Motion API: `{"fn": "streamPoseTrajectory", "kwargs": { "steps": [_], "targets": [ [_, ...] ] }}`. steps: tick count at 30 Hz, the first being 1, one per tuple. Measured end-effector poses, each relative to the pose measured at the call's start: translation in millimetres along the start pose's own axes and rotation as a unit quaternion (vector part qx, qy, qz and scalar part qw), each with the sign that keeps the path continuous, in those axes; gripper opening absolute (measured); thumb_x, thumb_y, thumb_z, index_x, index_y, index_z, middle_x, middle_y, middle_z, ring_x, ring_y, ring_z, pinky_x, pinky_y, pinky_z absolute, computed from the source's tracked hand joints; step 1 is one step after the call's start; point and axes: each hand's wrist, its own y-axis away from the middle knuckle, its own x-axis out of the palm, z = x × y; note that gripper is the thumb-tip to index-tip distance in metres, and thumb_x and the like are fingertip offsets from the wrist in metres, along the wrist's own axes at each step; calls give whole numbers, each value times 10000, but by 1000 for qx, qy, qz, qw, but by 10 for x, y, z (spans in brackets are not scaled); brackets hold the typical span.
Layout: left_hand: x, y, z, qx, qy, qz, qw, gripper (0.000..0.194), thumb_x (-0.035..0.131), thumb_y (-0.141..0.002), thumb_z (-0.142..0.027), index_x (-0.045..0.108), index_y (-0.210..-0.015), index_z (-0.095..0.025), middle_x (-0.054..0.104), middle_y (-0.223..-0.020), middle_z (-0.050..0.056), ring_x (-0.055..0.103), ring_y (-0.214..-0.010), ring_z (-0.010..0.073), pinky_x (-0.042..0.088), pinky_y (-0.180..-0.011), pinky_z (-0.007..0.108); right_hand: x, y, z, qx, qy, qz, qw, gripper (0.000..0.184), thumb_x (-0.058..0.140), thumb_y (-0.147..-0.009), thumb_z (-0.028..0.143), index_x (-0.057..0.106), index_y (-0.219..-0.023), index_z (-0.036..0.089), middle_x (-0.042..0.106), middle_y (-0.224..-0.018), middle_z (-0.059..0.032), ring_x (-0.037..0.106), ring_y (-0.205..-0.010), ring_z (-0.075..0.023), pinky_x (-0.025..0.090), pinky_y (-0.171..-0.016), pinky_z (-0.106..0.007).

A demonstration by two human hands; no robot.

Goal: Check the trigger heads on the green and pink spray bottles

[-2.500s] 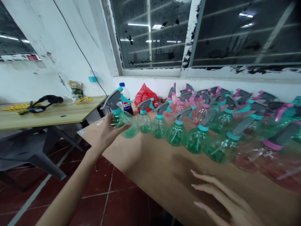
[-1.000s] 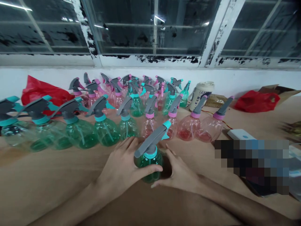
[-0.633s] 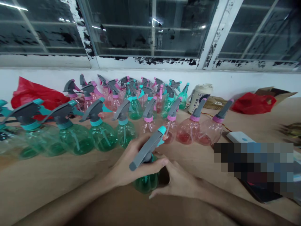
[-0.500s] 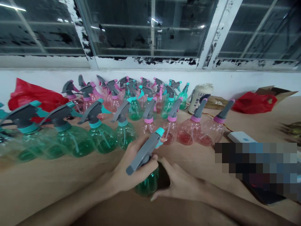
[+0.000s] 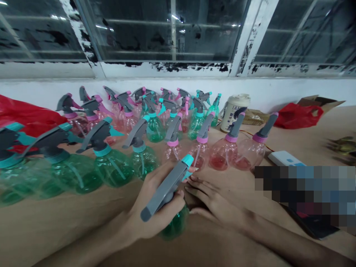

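Note:
My left hand (image 5: 146, 200) is wrapped round the neck of a green spray bottle (image 5: 174, 225), below its grey and turquoise trigger head. The nozzle points away from me and to the right. Just right of this bottle, my right hand (image 5: 213, 200) lies low over the table with its fingers stretched out and nothing in them; whether the fingertips touch the bottle I cannot tell. Beyond both hands runs a row of spray bottles: green ones (image 5: 115, 168) with turquoise collars on the left, clear pinkish ones (image 5: 222, 157) with pink collars on the right.
More spray bottles (image 5: 155, 128) crowd together behind the row. A red plastic bag (image 5: 30, 115) lies at the left, another red bag (image 5: 300, 116) at the back right. A printed cup (image 5: 234, 111) stands by the wall. To the right are a white box (image 5: 285, 158) and a dark phone-like object (image 5: 314, 226), partly pixelated.
My right hand has come out of its curve around the bottle and flattened beside it. My left hand keeps its grip on the bottle. The view has shifted slightly.

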Motion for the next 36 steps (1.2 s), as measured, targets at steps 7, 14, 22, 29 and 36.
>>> {"fn": "streamPoseTrajectory", "kwargs": {
  "steps": [7,14,22,29,36],
  "targets": [
    [-43,-22,27,21,-1,0,1000,74,447,-677,-187,486,-690,-248,507,-659,-13,528,-609,176,467,-589,337,-20,3,14,29,-13,-20,999,480,470,-904,323,420,-1342,132,484,-1367,-107,403,-1283,-224,369,-1053,-419],
    [-30,-23,60,75,3,-23,997,112,433,-679,-162,434,-750,-249,476,-642,-27,502,-587,166,453,-554,314,45,31,-14,37,-28,-51,998,491,486,-896,335,409,-1339,139,518,-1331,-122,440,-1252,-229,408,-1020,-428],
    [-8,-26,74,87,23,-24,996,136,441,-672,-134,397,-732,-248,466,-642,-32,494,-572,156,439,-536,302,36,28,-7,14,-20,-46,999,399,489,-897,302,504,-1268,157,528,-1322,-101,422,-1265,-229,383,-1043,-424],
    [-11,-13,57,81,40,-16,996,172,446,-669,-128,449,-794,-246,497,-686,-24,517,-605,161,461,-566,310,33,29,-4,20,-24,-53,998,415,493,-896,317,491,-1283,167,534,-1314,-100,439,-1252,-233,400,-1029,-431],
    [-29,-30,51,81,47,-10,996,113,446,-694,-135,428,-736,-239,500,-689,-16,526,-608,161,468,-562,316,35,35,-12,16,-23,-55,998,407,495,-893,310,497,-1277,175,538,-1311,-94,446,-1245,-235,410,-1018,-436]
  ]
}}
